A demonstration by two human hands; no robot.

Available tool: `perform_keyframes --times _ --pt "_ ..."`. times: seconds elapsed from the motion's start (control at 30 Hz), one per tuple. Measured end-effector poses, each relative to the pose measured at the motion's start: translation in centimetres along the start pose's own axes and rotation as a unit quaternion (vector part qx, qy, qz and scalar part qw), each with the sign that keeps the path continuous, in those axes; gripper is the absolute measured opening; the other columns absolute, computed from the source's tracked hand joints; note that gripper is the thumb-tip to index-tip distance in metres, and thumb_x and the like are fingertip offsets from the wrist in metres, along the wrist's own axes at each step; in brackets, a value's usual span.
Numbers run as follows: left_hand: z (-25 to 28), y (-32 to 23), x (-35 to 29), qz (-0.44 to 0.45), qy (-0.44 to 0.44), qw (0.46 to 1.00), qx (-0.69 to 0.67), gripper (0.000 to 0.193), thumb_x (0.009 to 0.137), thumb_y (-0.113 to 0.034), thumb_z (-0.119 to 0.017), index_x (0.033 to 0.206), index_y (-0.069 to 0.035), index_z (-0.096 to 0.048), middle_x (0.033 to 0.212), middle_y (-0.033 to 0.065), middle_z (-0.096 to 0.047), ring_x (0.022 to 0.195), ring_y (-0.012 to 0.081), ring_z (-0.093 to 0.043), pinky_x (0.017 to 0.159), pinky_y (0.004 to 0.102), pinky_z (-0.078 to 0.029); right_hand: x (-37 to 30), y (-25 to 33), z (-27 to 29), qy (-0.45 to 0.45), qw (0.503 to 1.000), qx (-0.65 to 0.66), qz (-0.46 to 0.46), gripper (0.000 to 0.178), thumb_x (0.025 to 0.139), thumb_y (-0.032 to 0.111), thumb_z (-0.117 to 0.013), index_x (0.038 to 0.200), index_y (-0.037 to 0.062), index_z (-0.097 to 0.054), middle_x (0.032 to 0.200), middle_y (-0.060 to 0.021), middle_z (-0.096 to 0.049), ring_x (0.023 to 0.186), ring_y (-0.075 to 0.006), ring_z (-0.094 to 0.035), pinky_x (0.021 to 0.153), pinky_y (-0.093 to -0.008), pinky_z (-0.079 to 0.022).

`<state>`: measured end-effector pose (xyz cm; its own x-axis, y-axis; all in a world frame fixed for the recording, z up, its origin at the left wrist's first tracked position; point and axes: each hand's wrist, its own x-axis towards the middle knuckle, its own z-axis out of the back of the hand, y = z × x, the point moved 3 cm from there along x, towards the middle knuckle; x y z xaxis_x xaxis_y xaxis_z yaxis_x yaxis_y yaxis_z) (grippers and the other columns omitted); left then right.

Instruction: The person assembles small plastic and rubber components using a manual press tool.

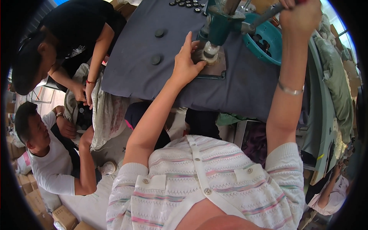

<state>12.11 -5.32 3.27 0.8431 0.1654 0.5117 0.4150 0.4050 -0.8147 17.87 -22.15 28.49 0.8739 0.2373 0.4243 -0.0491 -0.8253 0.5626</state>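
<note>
A green hand press stands on the grey cloth of the table in front of me. My right hand is raised at the top right, closed round the press's lever, which has a red end. My left hand lies at the press's base plate, fingers spread, the thumb reaching to the round white fixture under the ram. Some of its fingers are partly hidden behind the fixture. Two dark round caps lie on the cloth to the left.
A turquoise basket with dark round pieces stands right of the press. Several black pieces lie at the table's far edge. On the left, two people reach into a white woven sack of black pieces. Cardboard boxes stand at the lower left.
</note>
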Motion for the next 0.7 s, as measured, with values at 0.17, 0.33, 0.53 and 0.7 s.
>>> perform_keyframes --times 0.17,0.33,0.53,0.7 --pt "0.8 0.3 -0.3 -0.009 -0.004 1.000 -0.003 0.098 0.063 -0.001 -0.072 0.145 -0.003 -0.019 0.122 0.0159 -0.058 0.106 0.0329 -0.057 0.092 0.0387 -0.046 -11.5 -2.3 3.4 0.057 0.978 -0.022 0.202 0.027 0.084 0.020 -0.048 0.062 0.0110 -0.034 0.059 -0.0023 -0.030 0.049 -0.0143 -0.025 0.053 -0.0325 -0.029" --pt "0.7 -0.3 -0.1 -0.041 -0.008 0.999 0.020 0.094 0.066 0.002 -0.068 0.146 -0.006 -0.019 0.125 0.0138 -0.058 0.109 0.0294 -0.059 0.095 0.0361 -0.046 -20.6 -6.1 9.6 0.079 0.786 -0.476 0.387 0.032 0.092 0.037 -0.048 0.084 0.0070 -0.046 0.077 -0.0117 -0.049 0.078 -0.0311 -0.058 0.091 -0.0583 -0.042" --pt "0.8 0.3 -1.0 -0.019 0.010 1.000 -0.015 0.094 0.066 0.001 -0.067 0.146 -0.006 -0.018 0.126 0.0160 -0.056 0.112 0.0306 -0.057 0.097 0.0366 -0.044 -18.2 -5.0 7.7 0.146 0.770 -0.471 0.406 0.027 0.095 0.028 -0.048 0.084 0.0036 -0.045 0.074 -0.0116 -0.051 0.069 -0.0277 -0.059 0.086 -0.0540 -0.047" --pt "2.2 -0.4 -1.5 -0.009 0.025 0.999 -0.034 0.089 0.069 0.003 -0.065 0.145 -0.007 -0.022 0.128 0.0123 -0.056 0.115 0.0289 -0.055 0.099 0.0354 -0.043 -9.6 0.1 1.1 0.080 0.848 -0.418 0.317 0.011 0.090 0.009 -0.053 0.094 -0.0007 -0.051 0.076 -0.0147 -0.057 0.063 -0.0209 -0.056 0.064 -0.0370 -0.052"
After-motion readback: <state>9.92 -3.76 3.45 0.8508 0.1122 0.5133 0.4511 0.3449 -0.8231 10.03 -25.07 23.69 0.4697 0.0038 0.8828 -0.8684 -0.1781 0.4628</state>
